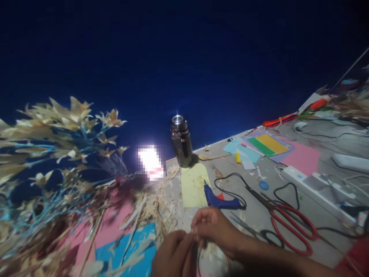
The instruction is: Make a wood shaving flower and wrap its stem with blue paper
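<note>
My left hand (173, 254) and my right hand (215, 227) meet at the bottom centre, fingertips against each other. Both are closed in a pinch; whatever is between the fingers is too small and blurred to name. Beneath them lies something pale, with a thin dark line hanging by it. Just beyond my right hand rests a blue glue gun (220, 202), its nozzle over a yellow sheet (188, 190) with dried blobs. Grey scissors (248, 227) lie beside my right wrist, and large red-handled scissors (291, 227) are farther right.
A dark metal flask (183, 148) stands behind the yellow sheet. Dried pale flowers on blue stems (69, 127) fill the left, over pink and blue paper (144, 234) and fibre scraps. At right are a white power strip (317, 192), black cords and a blue round lid (263, 185).
</note>
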`<state>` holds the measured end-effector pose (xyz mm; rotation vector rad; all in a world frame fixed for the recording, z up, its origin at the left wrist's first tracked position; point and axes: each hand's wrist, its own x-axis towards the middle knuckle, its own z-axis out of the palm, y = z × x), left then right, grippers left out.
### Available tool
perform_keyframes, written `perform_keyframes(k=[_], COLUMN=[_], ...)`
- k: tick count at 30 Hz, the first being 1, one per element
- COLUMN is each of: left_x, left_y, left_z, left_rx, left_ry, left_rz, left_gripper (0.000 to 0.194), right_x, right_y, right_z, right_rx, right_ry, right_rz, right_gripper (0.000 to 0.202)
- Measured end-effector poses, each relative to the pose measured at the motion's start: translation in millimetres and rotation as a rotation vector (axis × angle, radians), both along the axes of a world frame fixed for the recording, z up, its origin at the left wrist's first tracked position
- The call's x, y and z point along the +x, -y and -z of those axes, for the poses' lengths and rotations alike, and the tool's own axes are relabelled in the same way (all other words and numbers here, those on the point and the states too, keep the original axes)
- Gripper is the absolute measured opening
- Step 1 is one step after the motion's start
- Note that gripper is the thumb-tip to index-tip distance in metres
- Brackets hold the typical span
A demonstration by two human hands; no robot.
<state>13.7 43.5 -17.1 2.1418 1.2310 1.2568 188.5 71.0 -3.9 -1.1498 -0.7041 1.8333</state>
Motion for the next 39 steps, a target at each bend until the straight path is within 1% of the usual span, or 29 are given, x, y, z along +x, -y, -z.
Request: perform_keyframes(k=[2, 3, 5, 6, 7, 8, 9, 11, 12, 15, 17, 19, 21, 24, 27, 29, 33, 37, 39], left_x=[1, 2, 8, 11, 14, 17, 20, 24, 25, 26, 27, 28, 28, 29, 29, 28, 25, 21, 19], left_y=[2, 2, 3, 3, 3, 3, 4, 4, 5, 5, 5, 5, 4, 4, 4, 5, 7, 5, 3], left_z=[-12.6, -18.2, -25.5, -27.1, -27.4, -26.9, -25.7, -23.2, -22.3, -22.0, -23.1, -24.3, -25.1, -24.5, -22.0, -20.0, -18.6, -21.4, -22.7], left_rx=[-0.083, -0.145, -0.338, -0.487, -0.638, -0.775, -0.887, -1.020, -1.050, -1.070, -1.063, -1.055, -1.052, -1.050, -1.044, -1.028, -1.012, -1.061, -1.081], left_ry=[0.025, 0.071, 0.235, 0.333, 0.481, 0.638, 0.768, 0.957, 1.002, 1.036, 1.034, 1.049, 1.070, 1.075, 1.062, 1.056, 1.022, 0.972, 0.926], left_rz=[0.104, 0.093, -0.042, -0.070, -0.104, -0.120, -0.103, -0.046, -0.018, -0.016, -0.033, -0.031, -0.015, -0.019, -0.049, -0.059, -0.064, -0.060, -0.073], left_gripper=[0.026, 0.023, 0.014, 0.008, 0.004, 0.006, 0.011, 0.018, 0.020, 0.024, 0.027, 0.026, 0.025, 0.027, 0.031, 0.031, 0.029, 0.027, 0.027], right_x=[3, 4, 6, 6, 7, 7, 7, 6, 6, 4, 3, 2, 2, 1, 3, 4, 6, 7, 8], right_y=[1, 2, 3, 3, 4, 5, 6, 8, 9, 13, 16, 18, 18, 18, 16, 15, 13, 13, 12], right_z=[-5.4, -7.3, -8.7, -8.4, -7.4, -6.1, -4.4, -1.1, 0.3, 2.5, 2.7, 3.5, 5.2, 6.9, 4.7, 2.3, -0.5, -2.9, -4.8], right_rx=[0.029, 0.039, 0.053, 0.058, 0.065, 0.076, 0.090, 0.131, 0.161, 0.245, 0.276, 0.308, 0.368, 0.483, 0.589, 0.639, 0.622, 0.590, 0.566], right_ry=[0.015, 0.023, 0.016, 0.015, 0.017, 0.026, 0.043, 0.094, 0.117, 0.139, 0.154, 0.223, 0.326, 0.437, 0.484, 0.500, 0.502, 0.491, 0.475], right_rz=[0.017, 0.009, -0.003, -0.010, -0.012, -0.014, -0.017, -0.006, 0.006, 0.024, -0.003, -0.008, 0.016, 0.048, 0.056, 0.040, -0.010, -0.012, -0.036], right_gripper=[0.021, 0.022, 0.021, 0.021, 0.020, 0.020, 0.021, 0.022, 0.023, 0.026, 0.025, 0.023, 0.021, 0.014, 0.003, 0.002, 0.004, 0.004, 0.005])
